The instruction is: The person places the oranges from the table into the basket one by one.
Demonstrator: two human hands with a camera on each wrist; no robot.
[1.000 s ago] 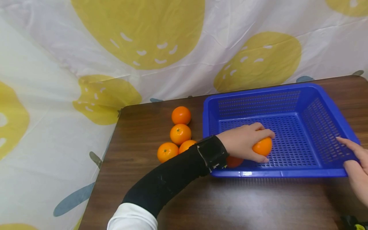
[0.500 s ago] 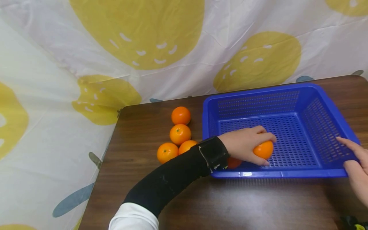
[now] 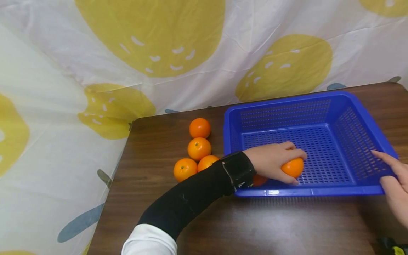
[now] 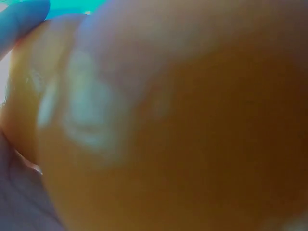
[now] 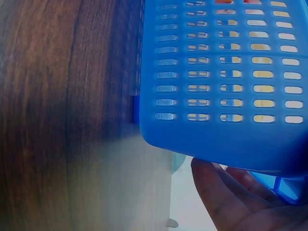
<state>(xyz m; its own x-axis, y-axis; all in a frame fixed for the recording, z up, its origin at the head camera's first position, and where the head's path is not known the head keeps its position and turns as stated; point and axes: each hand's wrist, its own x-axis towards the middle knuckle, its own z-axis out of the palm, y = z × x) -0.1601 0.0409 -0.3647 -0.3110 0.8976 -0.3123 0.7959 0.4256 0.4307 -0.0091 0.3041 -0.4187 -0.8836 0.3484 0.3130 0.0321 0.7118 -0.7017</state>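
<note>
My left hand is inside the blue plastic basket, near its front left part. Thumb and fingers grip an orange low over the perforated bottom. Under the wrist, another orange lies in the basket, mostly covered by the arm. In the left wrist view, a blurred orange fills most of the picture, and the held orange shows behind it between the fingers. On the right, my right hand holds the basket's rim at the front right corner; its fingers appear at the basket's edge in the right wrist view.
Several oranges stand grouped on the brown wooden table, left of the basket, partly behind the left sleeve. A white curtain with yellow fruit prints hangs behind the table and along its left side.
The left hand and its orange have shifted slightly toward the front of the basket. The right hand keeps its hold on the rim, and the oranges on the table stay put.
</note>
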